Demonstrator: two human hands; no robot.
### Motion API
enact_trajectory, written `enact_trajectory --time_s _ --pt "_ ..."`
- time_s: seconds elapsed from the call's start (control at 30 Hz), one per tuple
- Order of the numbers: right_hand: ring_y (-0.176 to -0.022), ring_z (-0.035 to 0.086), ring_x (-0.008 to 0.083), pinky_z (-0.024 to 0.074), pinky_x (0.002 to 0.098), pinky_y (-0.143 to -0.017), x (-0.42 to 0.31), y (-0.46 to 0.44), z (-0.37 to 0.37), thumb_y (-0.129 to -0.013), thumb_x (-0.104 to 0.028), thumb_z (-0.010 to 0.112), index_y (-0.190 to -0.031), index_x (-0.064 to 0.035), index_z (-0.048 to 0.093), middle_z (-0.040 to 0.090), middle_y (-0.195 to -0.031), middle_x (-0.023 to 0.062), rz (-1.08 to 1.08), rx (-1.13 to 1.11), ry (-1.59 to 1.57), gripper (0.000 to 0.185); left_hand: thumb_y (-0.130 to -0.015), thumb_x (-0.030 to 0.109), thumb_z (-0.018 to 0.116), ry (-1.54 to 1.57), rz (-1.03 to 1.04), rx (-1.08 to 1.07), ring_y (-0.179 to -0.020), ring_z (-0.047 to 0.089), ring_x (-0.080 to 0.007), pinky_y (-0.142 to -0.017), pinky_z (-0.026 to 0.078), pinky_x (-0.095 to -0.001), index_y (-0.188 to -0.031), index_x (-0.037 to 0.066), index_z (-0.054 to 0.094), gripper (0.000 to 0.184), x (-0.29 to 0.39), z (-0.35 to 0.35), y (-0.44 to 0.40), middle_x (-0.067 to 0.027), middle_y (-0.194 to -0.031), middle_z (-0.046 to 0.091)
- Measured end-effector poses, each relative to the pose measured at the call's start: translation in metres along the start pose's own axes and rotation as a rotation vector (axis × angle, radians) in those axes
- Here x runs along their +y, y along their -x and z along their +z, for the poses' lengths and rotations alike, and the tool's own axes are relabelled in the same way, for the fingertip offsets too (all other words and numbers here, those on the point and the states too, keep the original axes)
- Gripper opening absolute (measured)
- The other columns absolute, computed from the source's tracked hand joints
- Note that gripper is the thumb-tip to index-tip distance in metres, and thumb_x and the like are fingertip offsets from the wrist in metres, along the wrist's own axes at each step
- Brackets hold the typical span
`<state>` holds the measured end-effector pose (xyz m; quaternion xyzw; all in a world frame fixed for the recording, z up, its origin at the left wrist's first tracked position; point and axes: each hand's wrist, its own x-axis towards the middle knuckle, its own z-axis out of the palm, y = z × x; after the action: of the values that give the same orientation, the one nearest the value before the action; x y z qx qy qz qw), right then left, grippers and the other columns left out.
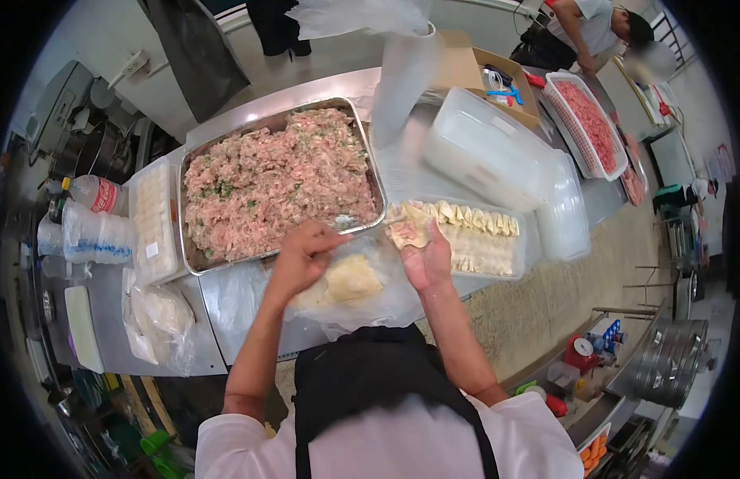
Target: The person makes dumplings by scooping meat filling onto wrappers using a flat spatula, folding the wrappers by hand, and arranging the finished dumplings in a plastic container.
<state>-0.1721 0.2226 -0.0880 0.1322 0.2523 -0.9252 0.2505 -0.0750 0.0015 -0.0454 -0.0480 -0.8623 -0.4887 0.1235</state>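
My left hand (306, 257) is closed, fingers pinched on a thin stick-like tool (347, 238) that shows only as a short light tip. It is over the near edge of a metal tray (379, 188) heaped with minced meat filling (274, 180) flecked with green. My right hand (427, 263) holds a dumpling wrapper (410, 226) with pink filling on it. Below and between my hands, a stack of pale wrappers (352, 279) lies on clear plastic. Right beside my right hand, a plastic container (509, 275) holds rows of folded dumplings (466, 214).
Translucent containers (490, 148) stand behind the dumplings, near a cardboard box (458, 64). A white basket of ground meat (589, 124) sits farther right, with a person (585, 32) leaning beyond it. At left are a lidded container (154, 219), plastic bags (162, 319) and a bottle (98, 194).
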Motion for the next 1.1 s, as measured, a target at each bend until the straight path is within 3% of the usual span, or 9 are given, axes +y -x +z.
enact_trajectory --time_s 0.1,0.17,0.23,0.33,0.43,0.63,0.7,0.87,1.1 --pt "-0.13 0.052 0.03 0.0378 0.0457 -0.114 0.006 -0.001 0.005 -0.108 -0.03 0.037 -0.141 0.0025 0.045 0.054 -0.139 0.0155 0.023 0.009 -0.011 0.047 -0.078 -0.007 0.067 -0.262 -0.007 -0.036 -0.073 0.062 -0.0283 -0.069 0.051 -0.0366 -0.107 0.01 0.077 0.035 0.007 0.033 0.012 -0.01 -0.082 0.063" --pt "-0.13 0.052 0.0297 0.0371 0.0454 -0.115 0.002 -0.003 0.007 -0.108 -0.03 0.037 -0.141 0.0023 0.045 0.054 -0.139 0.015 -0.033 0.067 -0.004 0.047 -0.078 -0.006 0.067 -0.258 -0.034 -0.134 -0.072 0.062 -0.0296 -0.067 0.051 -0.0381 -0.106 0.009 0.077 0.033 0.018 0.025 0.019 -0.0106 -0.083 0.063" --pt "-0.129 0.052 0.0294 0.0364 0.045 -0.115 -0.002 0.002 0.006 -0.108 -0.03 0.038 -0.141 0.0021 0.046 0.054 -0.139 0.0146 -0.087 0.145 0.0 0.047 -0.08 -0.005 0.067 -0.244 -0.115 -0.014 -0.073 0.063 -0.0293 -0.066 0.051 -0.0399 -0.108 0.009 0.077 0.032 0.049 0.013 0.022 -0.0112 -0.083 0.061" --pt "-0.127 0.052 0.0312 0.0366 0.0449 -0.115 -0.006 0.005 0.014 -0.108 -0.028 0.037 -0.14 0.0051 0.045 0.055 -0.136 0.0186 -0.125 0.113 0.023 0.047 -0.079 -0.005 0.067 -0.243 -0.047 0.028 -0.072 0.064 -0.0307 -0.066 0.051 -0.0409 -0.109 0.009 0.076 0.035 0.049 0.033 0.015 -0.0118 -0.084 0.061" --pt "-0.126 0.054 0.0278 0.038 0.0435 -0.113 -0.005 0.011 0.021 -0.107 -0.029 0.041 -0.139 0.0023 0.048 0.057 -0.136 0.013 -0.056 0.012 0.086 0.045 -0.079 -0.006 0.067 -0.241 0.023 0.018 -0.072 0.063 -0.0318 -0.066 0.05 -0.0406 -0.111 0.01 0.076 0.037 0.028 0.048 0.011 -0.0122 -0.086 0.062" --pt "-0.122 0.058 0.0251 0.0432 0.0424 -0.108 -0.012 0.014 -0.014 -0.104 -0.022 0.049 -0.138 0.0003 0.051 0.062 -0.129 0.0109 -0.11 -0.074 0.109 0.041 -0.072 -0.009 0.066 -0.219 -0.05 -0.146 -0.071 0.063 -0.0305 -0.066 0.049 -0.0381 -0.11 0.011 0.076 0.044 0.044 -0.002 0.006 -0.0136 -0.08 0.062" --pt "-0.12 0.057 0.0297 0.0409 0.045 -0.112 -0.026 0.009 -0.016 -0.104 -0.02 0.049 -0.142 0.0042 0.044 0.059 -0.13 0.016 -0.183 -0.029 0.022 0.045 -0.07 -0.009 0.063 -0.315 -0.072 -0.131 -0.071 0.062 -0.034 -0.064 0.049 -0.0412 -0.107 0.009 0.076 0.043 0.036 -0.024 -0.007 -0.0151 -0.08 0.062" --pt "-0.122 0.058 0.0305 0.0436 0.0473 -0.11 -0.028 0.013 -0.016 -0.101 -0.013 0.052 -0.144 0.0038 0.041 0.058 -0.133 0.0181 -0.205 -0.025 0.16 0.048 -0.077 0.003 0.061 -0.777 -0.143 -0.195 -0.085 0.067 -0.0398 -0.073 0.053 -0.0498 -0.091 0.004 0.074 0.019 -0.022 -0.019 -0.033 -0.0215 -0.084 0.066" --pt "-0.12 0.059 0.0285 0.0448 0.0451 -0.109 -0.039 0.017 -0.024 -0.099 -0.008 0.051 -0.143 0.0049 0.043 0.059 -0.132 0.0178 -0.21 -0.011 0.196 0.046 -0.08 0.005 0.06 -0.669 -0.193 -0.256 -0.082 0.068 -0.0426 -0.074 0.053 -0.0528 -0.083 -0.002 0.069 0.012 -0.031 -0.007 -0.042 -0.0255 -0.087 0.069"
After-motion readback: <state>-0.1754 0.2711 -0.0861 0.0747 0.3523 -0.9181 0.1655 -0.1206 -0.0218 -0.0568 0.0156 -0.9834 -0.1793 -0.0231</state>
